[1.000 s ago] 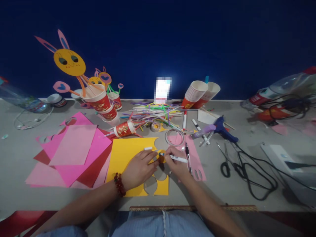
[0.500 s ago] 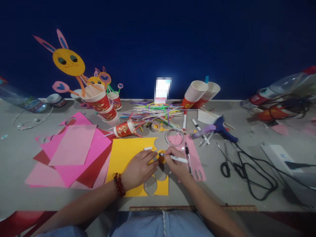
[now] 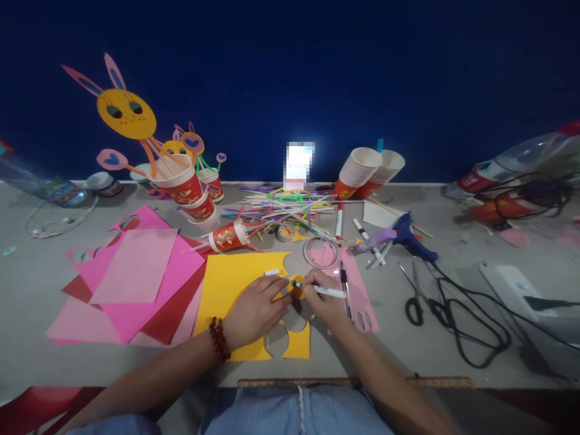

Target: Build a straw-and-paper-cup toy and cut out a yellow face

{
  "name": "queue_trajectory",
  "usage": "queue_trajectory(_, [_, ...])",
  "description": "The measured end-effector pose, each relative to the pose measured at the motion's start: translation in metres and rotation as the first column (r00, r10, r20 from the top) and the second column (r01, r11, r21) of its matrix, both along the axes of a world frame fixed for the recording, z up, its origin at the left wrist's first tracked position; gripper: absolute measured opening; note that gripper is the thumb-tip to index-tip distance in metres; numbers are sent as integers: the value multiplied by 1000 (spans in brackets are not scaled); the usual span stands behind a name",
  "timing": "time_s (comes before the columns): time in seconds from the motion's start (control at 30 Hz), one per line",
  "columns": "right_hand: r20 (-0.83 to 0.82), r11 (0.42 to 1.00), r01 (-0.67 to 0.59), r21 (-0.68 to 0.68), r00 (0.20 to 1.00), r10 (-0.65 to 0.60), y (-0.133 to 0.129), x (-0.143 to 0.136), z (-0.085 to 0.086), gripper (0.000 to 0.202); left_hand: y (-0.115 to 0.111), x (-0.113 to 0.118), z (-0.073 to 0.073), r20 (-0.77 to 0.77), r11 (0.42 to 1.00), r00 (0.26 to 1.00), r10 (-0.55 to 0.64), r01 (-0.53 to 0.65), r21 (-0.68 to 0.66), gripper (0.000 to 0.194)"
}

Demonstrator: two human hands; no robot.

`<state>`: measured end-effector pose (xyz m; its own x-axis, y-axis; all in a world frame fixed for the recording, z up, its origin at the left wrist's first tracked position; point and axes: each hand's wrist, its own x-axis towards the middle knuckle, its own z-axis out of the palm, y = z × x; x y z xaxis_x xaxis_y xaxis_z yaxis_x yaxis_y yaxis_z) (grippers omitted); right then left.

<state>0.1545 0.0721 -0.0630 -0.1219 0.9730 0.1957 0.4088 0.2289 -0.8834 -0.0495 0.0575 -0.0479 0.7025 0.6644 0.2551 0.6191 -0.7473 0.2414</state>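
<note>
My right hand (image 3: 322,295) grips a white marker (image 3: 333,292), its tip on a small yellow paper circle (image 3: 298,289) that has a dark blue mark. Fingers stretched out, my left hand (image 3: 258,307) lies flat over the yellow sheet (image 3: 226,272), its fingertips at the circle's left edge. Round holes are cut from the sheet's right side. A white marker cap (image 3: 272,272) rests just above my left fingers. Beside my right hand, a black pen (image 3: 344,275) lies on a pink sheet (image 3: 360,290) with a roll of tape (image 3: 321,238) at its top.
Pink and red papers (image 3: 136,266) are stacked left. Behind are red paper cups with a yellow rabbit face (image 3: 127,113), loose colored sticks (image 3: 281,205) and stacked cups (image 3: 357,169). Scissors (image 3: 414,302), a blue glue gun (image 3: 410,238) and its black cord (image 3: 457,338) lie right.
The marker tip has shifted slightly on the yellow circle, and the dark blue mark looks a little larger. My left hand stays in place.
</note>
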Motion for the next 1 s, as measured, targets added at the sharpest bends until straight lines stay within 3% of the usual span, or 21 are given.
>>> queue_trajectory(1.0, [-97, 999, 28, -44, 995, -32, -1, 0, 0, 18, -1, -1, -1, -19, 1000, 1000, -3, 3, -8, 25])
